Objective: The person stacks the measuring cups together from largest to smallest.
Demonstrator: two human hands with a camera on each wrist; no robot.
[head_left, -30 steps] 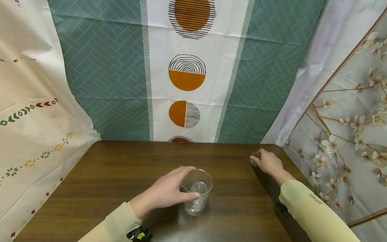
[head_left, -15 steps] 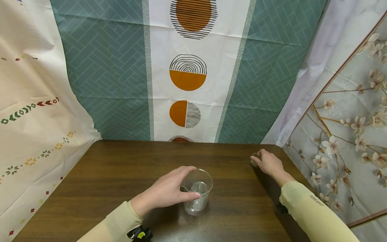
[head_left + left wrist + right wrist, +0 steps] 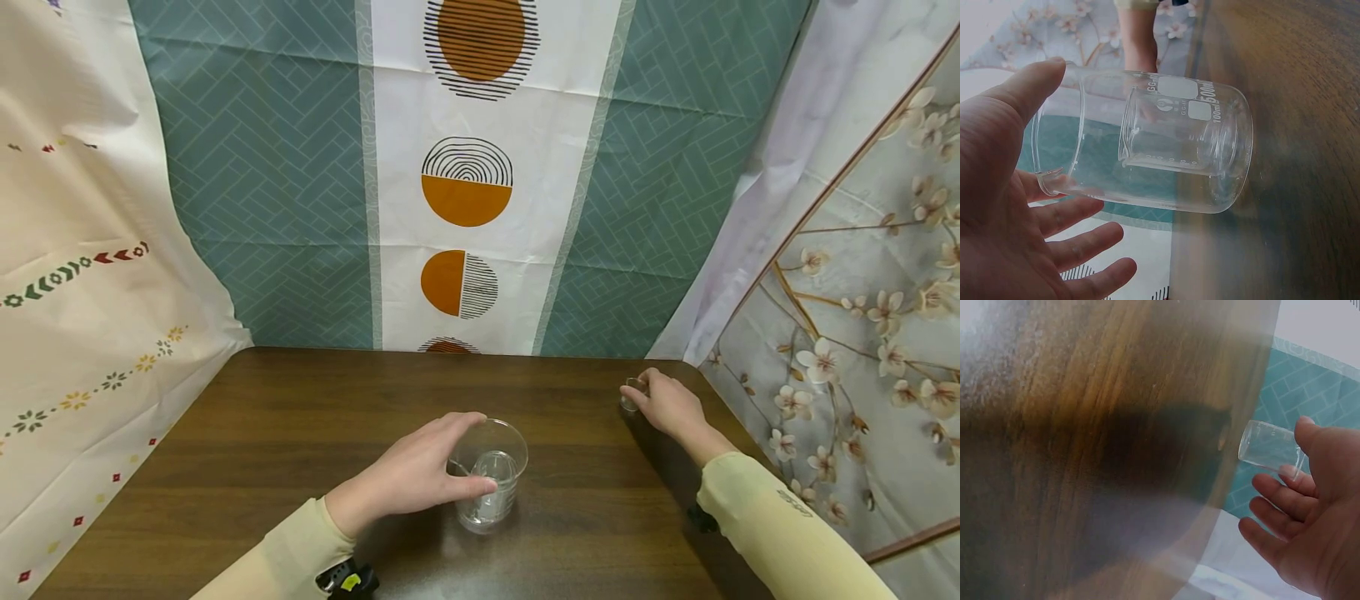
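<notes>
A large clear glass beaker (image 3: 486, 523), printed 500 ml, stands upright on the brown wooden table. Inside it sits a smaller beaker (image 3: 1169, 134) marked 100 ml. My left hand (image 3: 412, 471) grips the large one near its rim between thumb and index finger; the other fingers are spread apart in the left wrist view. Far to the right, my right hand (image 3: 670, 406) pinches a tiny clear beaker (image 3: 1267, 447) near its rim with thumb and index finger. Whether the tiny beaker's base touches the table is hard to tell.
The wooden table (image 3: 300, 433) ends at a green and white patterned cloth (image 3: 277, 208) behind. A cream cloth (image 3: 90, 333) hangs at the left, and a floral cloth (image 3: 825, 400) borders the right edge close to my right forearm.
</notes>
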